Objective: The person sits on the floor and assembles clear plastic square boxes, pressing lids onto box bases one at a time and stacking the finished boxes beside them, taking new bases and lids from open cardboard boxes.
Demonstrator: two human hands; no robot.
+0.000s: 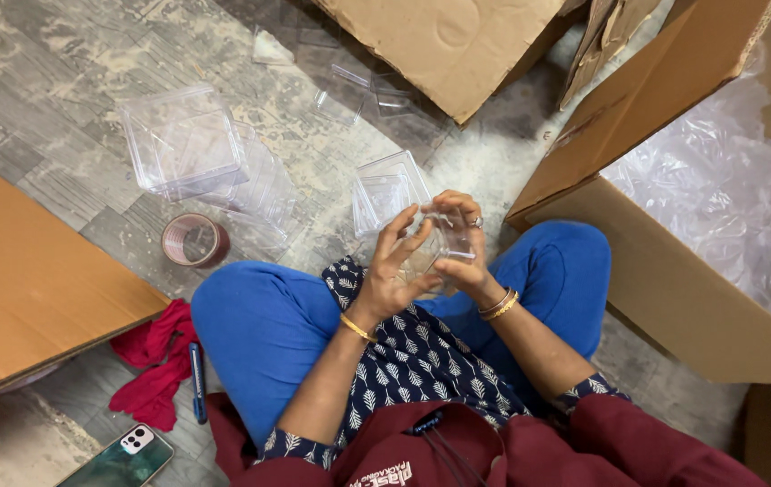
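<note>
Over my lap, I am holding a clear plastic box between my left hand and right hand, fingers clamped on its sides

Both forearms reach forward from the lap and meet in front of the knees, wrists close together. The left hand is raised with fingers spread, palm toward the right hand. The right grip curls inward, fingertips bent.
</note>
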